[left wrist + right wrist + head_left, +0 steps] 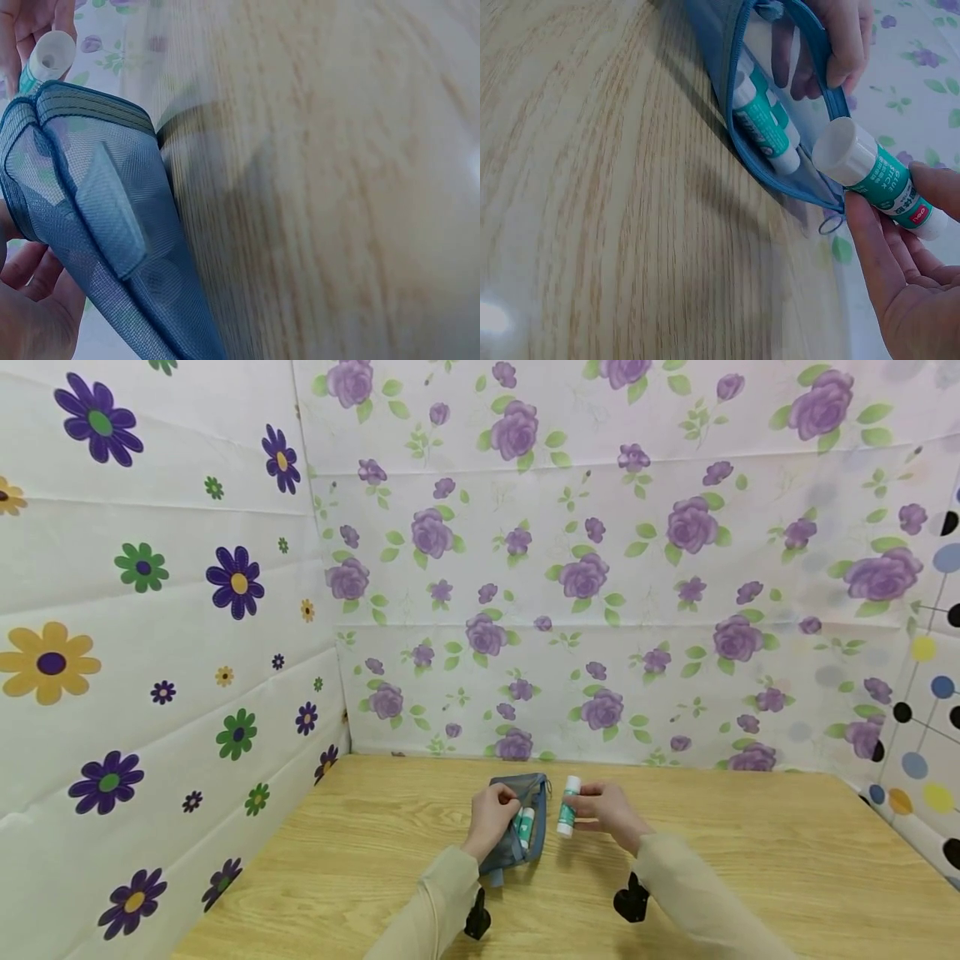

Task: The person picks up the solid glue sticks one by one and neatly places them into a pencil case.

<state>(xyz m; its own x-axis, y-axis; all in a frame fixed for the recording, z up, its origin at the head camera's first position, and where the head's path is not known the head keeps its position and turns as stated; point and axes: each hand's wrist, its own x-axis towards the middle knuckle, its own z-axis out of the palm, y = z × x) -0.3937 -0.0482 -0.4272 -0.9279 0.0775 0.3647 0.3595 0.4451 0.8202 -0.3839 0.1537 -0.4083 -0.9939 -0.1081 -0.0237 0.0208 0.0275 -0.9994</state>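
Note:
A blue mesh zip pouch (513,863) lies on the wooden table, its zipped mouth spread apart toward the right. My left hand (491,817) pinches the pouch's edge; in the right wrist view its fingers (845,45) grip the zipper rim. Inside the pouch, two white-and-green glue sticks (767,124) lie side by side. Another glue stick (568,807) is held by my right hand (609,814) between thumb and fingers, just right of the pouch mouth. From the left wrist, the pouch's fabric tab (112,214) and the held stick's white end (54,54) show.
The wood-grain table (720,835) stretches to both sides. Behind it hangs a purple-rose cloth (585,693), with a flower-print cloth (187,693) on the left and a dotted one on the right. A zipper pull ring (831,223) dangles at the pouch's corner.

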